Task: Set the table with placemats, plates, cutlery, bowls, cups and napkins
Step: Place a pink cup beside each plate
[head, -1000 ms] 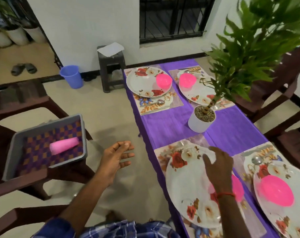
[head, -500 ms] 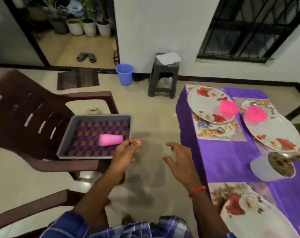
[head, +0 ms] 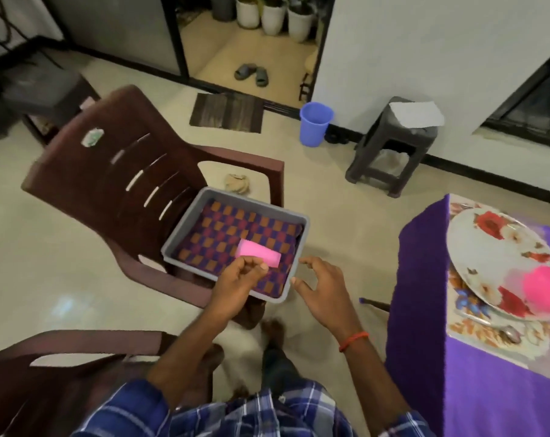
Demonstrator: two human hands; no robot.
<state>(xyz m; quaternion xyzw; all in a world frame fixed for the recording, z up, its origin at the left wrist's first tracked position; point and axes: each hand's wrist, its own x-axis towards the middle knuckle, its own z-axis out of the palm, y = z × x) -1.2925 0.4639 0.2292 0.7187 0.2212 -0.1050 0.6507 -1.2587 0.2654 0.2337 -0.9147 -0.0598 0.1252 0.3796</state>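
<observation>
A pink cup [head: 258,256] lies on its side on a checkered cloth inside a grey tray [head: 235,197], which rests on the seat of a brown chair [head: 116,171]. My left hand [head: 240,280] hovers over the tray's near edge with its fingers loosely curled, their tips just short of the cup and gripping nothing. My right hand [head: 321,288] is open with fingers spread beside the tray's near right corner. At the right, a floral plate [head: 500,257] with a pink bowl [head: 547,288] sits on a placemat [head: 475,329] with a spoon [head: 510,334], on the purple-covered table [head: 425,310].
A blue bin [head: 314,123] and a grey stool [head: 393,146] with a white paper on top stand by the far wall. A second brown chair [head: 62,357] is at the lower left. A doormat [head: 226,111] and slippers [head: 251,72] lie near the doorway.
My view has swung left from the table to the chair. My right hand left the plate and came to the tray's corner. My left hand reached up to the pink cup.
</observation>
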